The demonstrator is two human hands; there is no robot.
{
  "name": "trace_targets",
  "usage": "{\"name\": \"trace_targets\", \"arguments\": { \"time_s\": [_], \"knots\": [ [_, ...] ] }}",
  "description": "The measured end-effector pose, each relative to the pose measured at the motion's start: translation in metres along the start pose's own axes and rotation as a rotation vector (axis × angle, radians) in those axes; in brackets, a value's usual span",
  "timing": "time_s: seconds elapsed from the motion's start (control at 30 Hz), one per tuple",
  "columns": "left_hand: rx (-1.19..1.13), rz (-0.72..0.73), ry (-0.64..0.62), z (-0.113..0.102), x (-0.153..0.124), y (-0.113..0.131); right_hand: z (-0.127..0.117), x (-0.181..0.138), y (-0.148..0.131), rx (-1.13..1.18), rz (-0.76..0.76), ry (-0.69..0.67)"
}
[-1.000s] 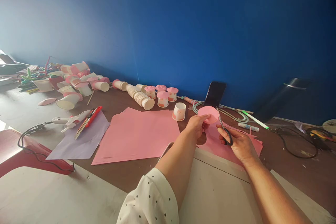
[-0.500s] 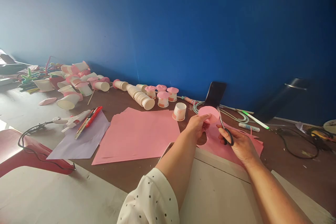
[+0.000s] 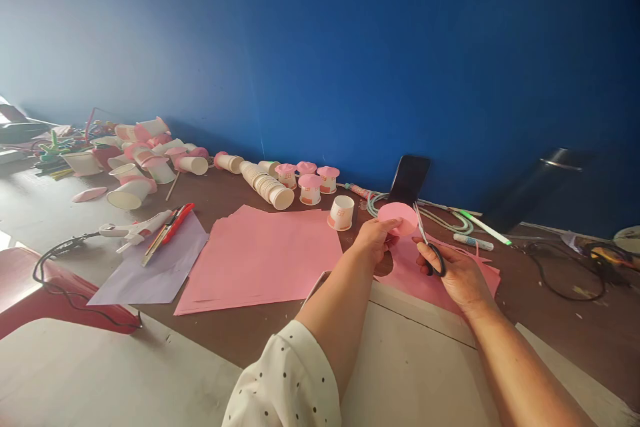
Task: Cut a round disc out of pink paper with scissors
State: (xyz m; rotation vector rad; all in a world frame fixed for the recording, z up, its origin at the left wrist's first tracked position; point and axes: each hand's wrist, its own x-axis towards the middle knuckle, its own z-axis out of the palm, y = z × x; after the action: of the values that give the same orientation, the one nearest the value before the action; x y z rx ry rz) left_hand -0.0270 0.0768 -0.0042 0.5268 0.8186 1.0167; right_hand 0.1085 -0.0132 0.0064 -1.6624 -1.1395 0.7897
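Observation:
Between the thumb and fingers of my left hand (image 3: 379,237) is a round pink paper disc (image 3: 399,213), held above the table. My right hand (image 3: 457,273) grips scissors (image 3: 433,255) by their black handles, with the blades pointing up at the disc's right edge. Whether the blades touch the paper I cannot tell. Under both hands lies a pink sheet (image 3: 410,273) with pieces cut out of it. A white paper cup (image 3: 341,213) with a printed window stands left of my left hand. Behind it are several cups with pink paper roofs (image 3: 310,182).
A stack of pink paper (image 3: 270,253) lies left of my arm. Further left, a glue gun (image 3: 134,230) and a red utility knife (image 3: 167,232) rest on purple paper (image 3: 150,283). A phone (image 3: 410,178) leans on the blue wall. Nested cups (image 3: 267,185) lie behind the stack.
Almost nothing differs. The whole view has shifted very slightly, while both hands, the disc and the scissors keep nearly the same position.

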Motion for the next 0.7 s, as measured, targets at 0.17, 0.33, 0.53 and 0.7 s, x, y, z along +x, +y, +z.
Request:
{"name": "trace_targets", "arguments": {
  "time_s": [0.17,0.33,0.53,0.7],
  "knots": [
    [-0.002,0.002,-0.012,-0.0007,0.0019,-0.0008,0.0001,0.0011,0.0024,0.032,0.016,0.007],
    [-0.013,0.007,-0.02,-0.002,0.0036,-0.0019,0.0004,0.0009,0.0015,0.027,0.02,0.014],
    [-0.032,0.012,-0.017,-0.003,0.0045,-0.0025,-0.0001,0.0035,0.0051,-0.008,0.033,0.038],
    [-0.041,0.018,-0.061,-0.0043,0.0053,-0.0031,-0.0016,0.0048,0.0098,-0.011,0.028,0.032]
  ]
}}
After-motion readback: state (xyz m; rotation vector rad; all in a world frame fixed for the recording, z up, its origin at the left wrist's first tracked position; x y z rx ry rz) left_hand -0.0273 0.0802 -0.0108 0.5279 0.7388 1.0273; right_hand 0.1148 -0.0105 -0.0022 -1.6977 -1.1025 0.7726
